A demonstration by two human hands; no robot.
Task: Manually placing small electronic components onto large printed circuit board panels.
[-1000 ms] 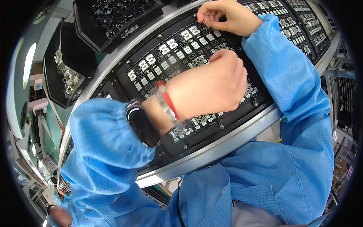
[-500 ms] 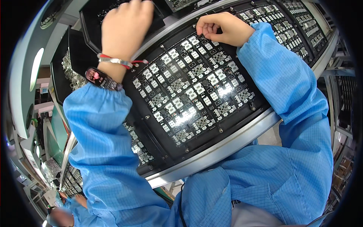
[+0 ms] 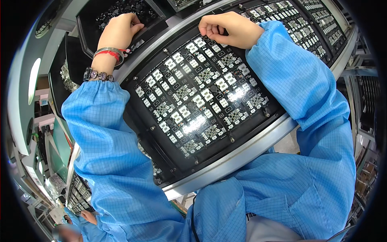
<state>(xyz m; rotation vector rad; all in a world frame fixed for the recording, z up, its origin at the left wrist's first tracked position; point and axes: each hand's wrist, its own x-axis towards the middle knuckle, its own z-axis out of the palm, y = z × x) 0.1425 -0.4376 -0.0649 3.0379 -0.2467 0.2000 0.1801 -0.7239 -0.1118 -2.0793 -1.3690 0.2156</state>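
My left hand (image 3: 119, 32) hovers over a black bin (image 3: 85, 38) of small black parts (image 3: 121, 11). Its fingers are curled, with thumb and forefinger close together; whatever they hold is hidden. At the far edge of a circuit-board panel (image 3: 201, 97), my right hand (image 3: 231, 29) is closed, the fingers bent in and the thumb against them. Anything between those fingertips is too small to make out. The panel carries rows of white components and sits in a black carrier (image 3: 177, 161), fixed by small metal studs.
More populated panels (image 3: 290, 28) lie to the right on the same line. A silver rail (image 3: 242, 157) runs along the near side. Another dark bin with pale parts (image 3: 66, 78) stands at the left. A co-worker's hand (image 3: 88, 217) shows at the lower left.
My left hand has drawn back toward me and to the left, uncovering the small black parts in the bin. The right hand stays at the panel's far edge.
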